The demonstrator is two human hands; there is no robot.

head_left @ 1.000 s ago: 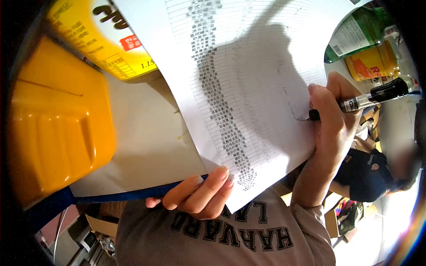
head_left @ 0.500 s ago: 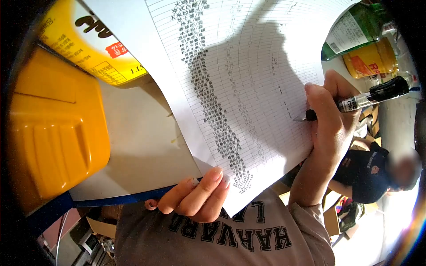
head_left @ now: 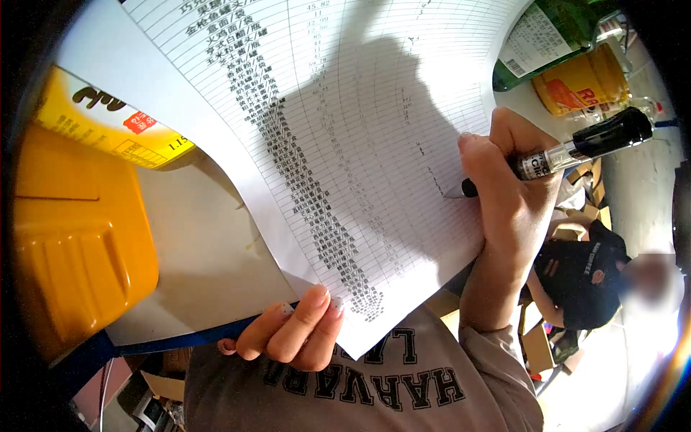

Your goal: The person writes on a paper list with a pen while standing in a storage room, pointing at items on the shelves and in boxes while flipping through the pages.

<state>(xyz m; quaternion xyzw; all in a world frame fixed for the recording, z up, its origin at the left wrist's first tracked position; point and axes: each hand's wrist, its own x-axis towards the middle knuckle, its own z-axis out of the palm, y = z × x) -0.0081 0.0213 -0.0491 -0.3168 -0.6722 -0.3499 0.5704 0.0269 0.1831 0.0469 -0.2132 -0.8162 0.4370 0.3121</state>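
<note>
A printed sheet of paper (head_left: 403, 237) with a ruled list in Chinese characters and columns of numbers spreads across the middle, curling upward at its left edge. My left hand (head_left: 299, 327) pinches its lower corner by the table's near edge, fingers bent over it; the thumb is mostly hidden. In my right hand (head_left: 511, 180) is a clear-barrelled pen (head_left: 540, 164), its black cap set on the back end. The pen's tip touches the sheet or hovers just above it, beside a column of short handwritten marks. My hand's shadow darkens the upper part of the paper.
An orange plastic bin (head_left: 79, 230) and a yellow labelled package (head_left: 108, 129) stand to the left. At the upper right are a green bottle (head_left: 540, 43) and a yellow-orange jar (head_left: 581, 79). Another person in a dark shirt (head_left: 583, 273) is beyond, near cardboard boxes (head_left: 536, 338).
The view has shifted, so the sheet and both hands appear slightly further left. My grip on the paper and the pen is the same; the pen tip has barely moved along the sheet.
</note>
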